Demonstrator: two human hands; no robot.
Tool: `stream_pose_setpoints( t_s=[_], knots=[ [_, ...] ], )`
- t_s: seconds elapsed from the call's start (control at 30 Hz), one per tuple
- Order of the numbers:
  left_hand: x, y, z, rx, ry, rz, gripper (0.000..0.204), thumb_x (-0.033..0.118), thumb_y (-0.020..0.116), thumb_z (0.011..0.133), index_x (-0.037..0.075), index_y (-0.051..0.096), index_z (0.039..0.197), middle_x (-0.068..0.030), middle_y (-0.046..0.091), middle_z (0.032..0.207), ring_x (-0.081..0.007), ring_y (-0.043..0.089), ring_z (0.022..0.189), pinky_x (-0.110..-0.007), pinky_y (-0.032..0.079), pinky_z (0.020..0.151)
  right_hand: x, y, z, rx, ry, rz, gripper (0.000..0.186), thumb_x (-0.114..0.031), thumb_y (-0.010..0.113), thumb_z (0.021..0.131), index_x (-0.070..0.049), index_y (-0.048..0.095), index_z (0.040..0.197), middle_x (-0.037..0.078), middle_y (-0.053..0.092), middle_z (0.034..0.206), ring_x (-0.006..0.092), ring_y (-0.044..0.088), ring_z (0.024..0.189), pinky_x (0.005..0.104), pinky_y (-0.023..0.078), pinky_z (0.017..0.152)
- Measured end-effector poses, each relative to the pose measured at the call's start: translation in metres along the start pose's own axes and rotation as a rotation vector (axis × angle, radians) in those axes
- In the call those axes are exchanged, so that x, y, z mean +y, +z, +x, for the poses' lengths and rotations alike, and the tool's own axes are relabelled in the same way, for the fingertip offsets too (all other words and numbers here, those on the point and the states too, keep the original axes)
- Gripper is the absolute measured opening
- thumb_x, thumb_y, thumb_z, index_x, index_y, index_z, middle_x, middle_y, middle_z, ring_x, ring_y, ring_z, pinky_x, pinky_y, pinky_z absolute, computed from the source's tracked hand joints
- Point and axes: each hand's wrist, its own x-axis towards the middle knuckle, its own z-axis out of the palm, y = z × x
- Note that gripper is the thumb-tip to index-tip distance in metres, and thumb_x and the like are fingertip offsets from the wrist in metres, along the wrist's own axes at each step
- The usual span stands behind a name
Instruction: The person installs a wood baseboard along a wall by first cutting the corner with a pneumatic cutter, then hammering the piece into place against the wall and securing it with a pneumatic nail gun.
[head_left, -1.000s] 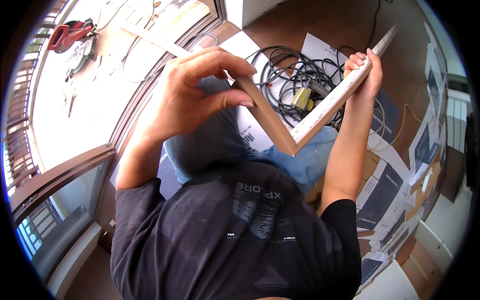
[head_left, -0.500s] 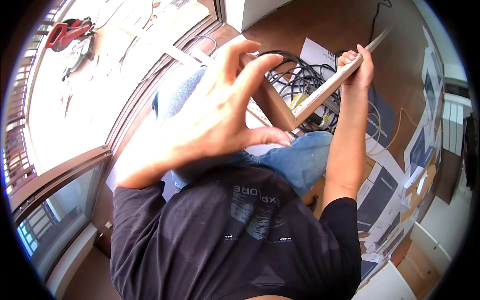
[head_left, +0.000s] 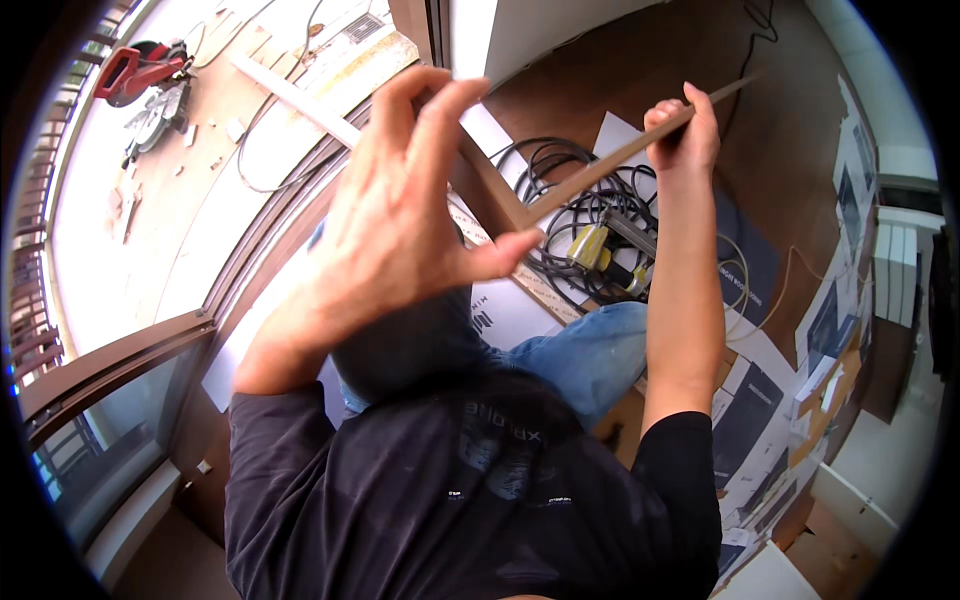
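My right hand grips one arm of an L-shaped wooden trim piece, its fingers wrapped around the strip. The two arms of the trim meet at a corner in front of my chest, and the far tip points up to the right. My left hand is open beside the other arm, thumb and fingers spread widely apart. Whether it touches the wood cannot be told, as the fingers hide that end. Below the trim lies a yellow and black power tool among loops of black cable.
Another wooden strip lies by my knees. Flattened cardboard covers floor at the right. Beyond the door frame at the left are a red saw, a pale strip and offcuts. A white wall corner stands ahead.
The trim has moved left and turned so its edge faces me, uncovering more of the yellow tool and cable. My left hand has moved left with it and stays spread; my right still grips.
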Motion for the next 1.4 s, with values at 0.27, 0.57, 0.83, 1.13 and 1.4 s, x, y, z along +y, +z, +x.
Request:
stream_pose_setpoints(
  t_s=[0.27,0.57,0.83,1.13,1.4],
  knots=[
    [-0.192,0.065,0.023,-0.098,-0.308,-0.684,0.084,0.058,0.070,0.094,0.004,0.044,0.152,-0.0183,0.062,0.136,-0.0304,0.060,0.128,-0.044,0.049,0.112,0.048,-0.001,0.107,0.112,-0.043,-0.181,0.022,-0.016,0.072,0.091,-0.007,0.052,0.093,0.005,0.050,0.072,0.0191,0.051,0.062,0.0359,0.049,0.055],
    [-0.352,0.281,0.041,-0.585,-0.465,-0.174,0.057,0.033,0.069,0.096,0.000,0.055,0.140,-0.0234,0.062,0.136,-0.0363,0.060,0.128,-0.044,0.048,0.110,0.122,-0.063,0.172,0.121,0.018,-0.355,0.035,-0.025,0.071,0.094,-0.015,0.043,0.075,-0.004,0.038,0.066,0.0120,0.039,0.055,0.0277,0.035,0.049],
    [-0.378,0.367,0.054,-0.506,-0.569,-0.080,0.048,0.025,0.070,0.089,0.002,0.063,0.130,-0.0225,0.065,0.121,-0.0375,0.061,0.117,-0.045,0.048,0.107,0.142,-0.121,0.215,0.205,0.057,-0.530,0.026,-0.032,0.068,0.095,-0.017,0.049,0.085,-0.003,0.044,0.070,0.0118,0.043,0.056,0.0243,0.034,0.047],
    [-0.352,0.295,0.031,-0.581,-0.214,-0.715,0.021,0.012,0.068,0.080,0.006,0.076,0.099,-0.0116,0.068,0.098,-0.0338,0.061,0.106,-0.044,0.051,0.095,0.142,-0.076,0.303,-0.046,0.092,-0.465,0.030,-0.037,0.056,0.100,-0.009,0.057,0.111,0.007,0.058,0.097,0.0186,0.052,0.078,0.0343,0.046,0.067],
    [-0.371,0.260,0.024,-0.914,-0.017,-0.687,0.065,0.051,0.080,0.086,0.010,0.068,0.134,-0.0107,0.068,0.126,-0.0293,0.060,0.118,-0.038,0.046,0.102,0.222,-0.089,0.388,-0.092,0.036,-0.653,0.055,-0.042,0.055,0.105,-0.008,0.049,0.148,0.009,0.057,0.144,0.0247,0.060,0.125,0.0438,0.053,0.104]
  ],
)
